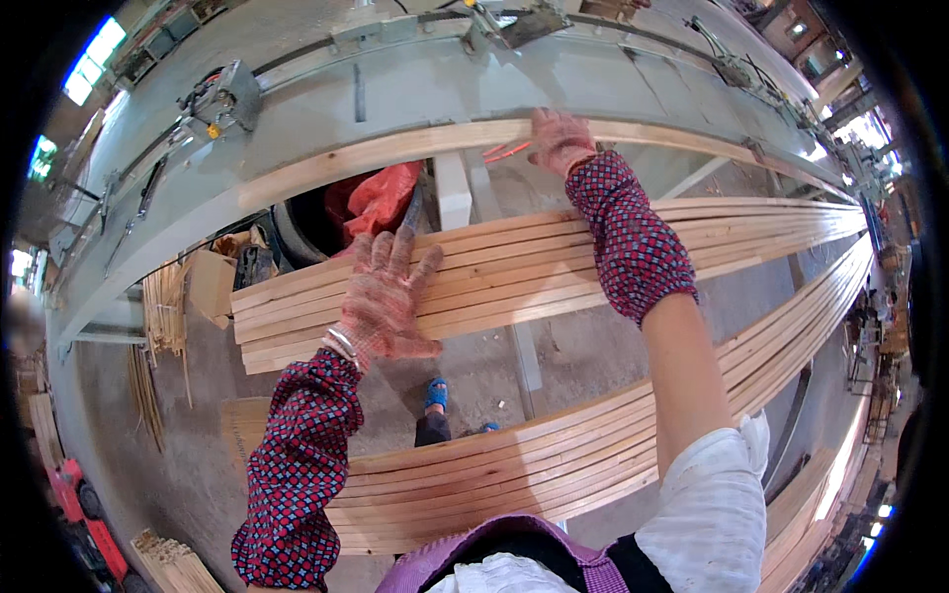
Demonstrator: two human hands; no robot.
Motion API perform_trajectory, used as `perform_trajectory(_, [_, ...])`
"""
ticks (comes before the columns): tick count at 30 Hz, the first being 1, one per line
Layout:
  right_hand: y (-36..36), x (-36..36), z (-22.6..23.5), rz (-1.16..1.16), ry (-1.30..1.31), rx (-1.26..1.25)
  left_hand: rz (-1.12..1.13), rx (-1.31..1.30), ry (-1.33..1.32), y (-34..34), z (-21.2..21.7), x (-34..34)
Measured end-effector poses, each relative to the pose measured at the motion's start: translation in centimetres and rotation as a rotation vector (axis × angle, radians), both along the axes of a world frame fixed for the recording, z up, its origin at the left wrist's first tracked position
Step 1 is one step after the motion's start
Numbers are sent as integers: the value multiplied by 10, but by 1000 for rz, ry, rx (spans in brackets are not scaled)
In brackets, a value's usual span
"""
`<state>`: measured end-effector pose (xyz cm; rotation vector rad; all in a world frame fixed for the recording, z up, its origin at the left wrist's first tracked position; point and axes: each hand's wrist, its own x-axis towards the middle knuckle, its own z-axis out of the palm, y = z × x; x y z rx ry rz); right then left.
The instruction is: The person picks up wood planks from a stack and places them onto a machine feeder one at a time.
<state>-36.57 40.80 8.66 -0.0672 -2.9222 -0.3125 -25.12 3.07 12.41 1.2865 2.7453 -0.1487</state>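
At nine o'clock the left hand (384, 301), palm down, spreads open over the farther wooden stack (514, 262), gripping nothing. At one o'clock the right hand (561, 141), arm stretched forward, half curls over a lone strip (415, 145) spanning twelve o'clock, grip unclear; positioning it seems underway, and shifting it calls for closed fingers.

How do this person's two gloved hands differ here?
The left hand is spread, fingers apart; the right hand has its fingers closer together. The left hand is over a stack of boards; the right hand is at a single board beyond. Both wear reddish gloves.
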Motion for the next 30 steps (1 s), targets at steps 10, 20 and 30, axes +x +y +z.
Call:
perform_trajectory(10, [106,23,-48,447,-638,-1253,-66,209,10,-13,-20,-6])
perform_trajectory(20, [-20,126,13,14,-226,-405,-58,121,9,-10,0,-7])
perform_trajectory(30, [-54,151,-45,163,257,-53,-99,209,31,8,-3,-9])
